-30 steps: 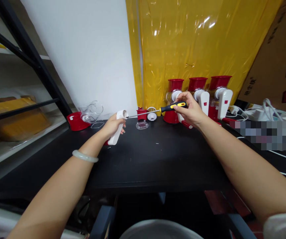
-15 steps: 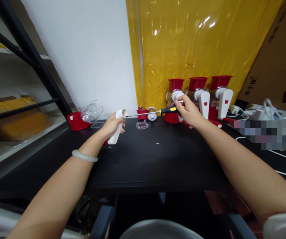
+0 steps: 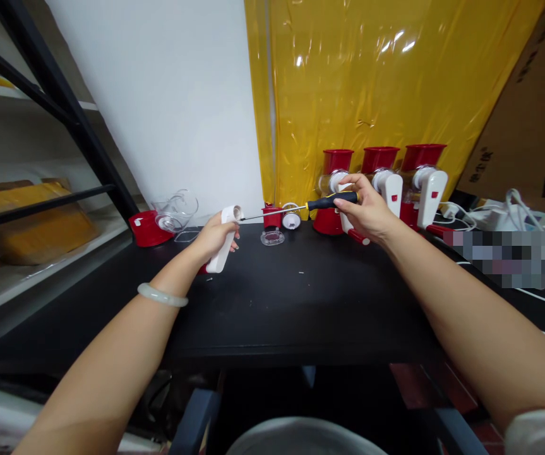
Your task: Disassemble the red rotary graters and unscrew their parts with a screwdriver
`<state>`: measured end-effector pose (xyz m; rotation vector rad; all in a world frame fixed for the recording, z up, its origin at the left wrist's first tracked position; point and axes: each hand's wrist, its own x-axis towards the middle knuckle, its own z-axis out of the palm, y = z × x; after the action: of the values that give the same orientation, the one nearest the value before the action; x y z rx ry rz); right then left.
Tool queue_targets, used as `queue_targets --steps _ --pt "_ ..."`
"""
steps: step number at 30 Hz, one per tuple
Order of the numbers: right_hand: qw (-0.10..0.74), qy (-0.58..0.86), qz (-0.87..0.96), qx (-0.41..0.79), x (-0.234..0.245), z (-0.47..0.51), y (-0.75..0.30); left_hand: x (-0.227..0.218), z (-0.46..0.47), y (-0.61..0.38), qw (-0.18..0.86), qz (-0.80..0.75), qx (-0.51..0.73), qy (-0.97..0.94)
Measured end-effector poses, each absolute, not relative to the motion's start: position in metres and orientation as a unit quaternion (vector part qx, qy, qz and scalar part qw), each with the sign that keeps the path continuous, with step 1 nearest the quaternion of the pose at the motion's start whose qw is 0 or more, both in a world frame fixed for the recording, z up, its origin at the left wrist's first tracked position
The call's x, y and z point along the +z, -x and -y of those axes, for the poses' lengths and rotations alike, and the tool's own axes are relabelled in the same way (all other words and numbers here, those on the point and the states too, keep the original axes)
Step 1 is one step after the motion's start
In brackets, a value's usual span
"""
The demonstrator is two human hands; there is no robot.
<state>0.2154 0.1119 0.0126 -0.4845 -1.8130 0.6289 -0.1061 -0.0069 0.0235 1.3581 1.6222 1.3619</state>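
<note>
My left hand is closed around a white plastic handle part, holding it upright on the black table. My right hand grips the black and yellow handle of a screwdriver. Its thin metal shaft runs leftward, and the tip sits in the round top end of the white part. A pale bangle circles my left wrist.
Three red and white grinder units stand at the back against a yellow plastic sheet. Small red and clear parts lie behind the shaft. A red base with a clear bowl sits left, white cables right, a shelf rack far left.
My right hand has turned on the screwdriver handle, dipping slightly half a second ago and coming back up; the shaft's tip stays in the white part. The left hand has held still.
</note>
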Motion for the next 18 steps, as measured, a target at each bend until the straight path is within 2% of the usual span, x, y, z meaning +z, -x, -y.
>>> queue_targets --steps 4,9,15,18 --pt "0.563 0.194 0.743 0.306 0.014 -0.11 -0.214 0.022 0.007 0.105 0.308 -0.614 0.505 -0.523" --pt "0.582 0.246 0.741 0.226 0.019 -0.098 -0.21 0.018 0.005 0.106 0.322 -0.615 0.498 -0.52" --pt "0.527 0.371 0.756 0.116 0.021 -0.092 -0.212 0.018 0.006 0.105 0.326 -0.618 0.491 -0.521" --pt "0.528 0.374 0.754 0.111 0.019 -0.096 -0.212 0.018 0.006 0.104 0.326 -0.618 0.49 -0.521"
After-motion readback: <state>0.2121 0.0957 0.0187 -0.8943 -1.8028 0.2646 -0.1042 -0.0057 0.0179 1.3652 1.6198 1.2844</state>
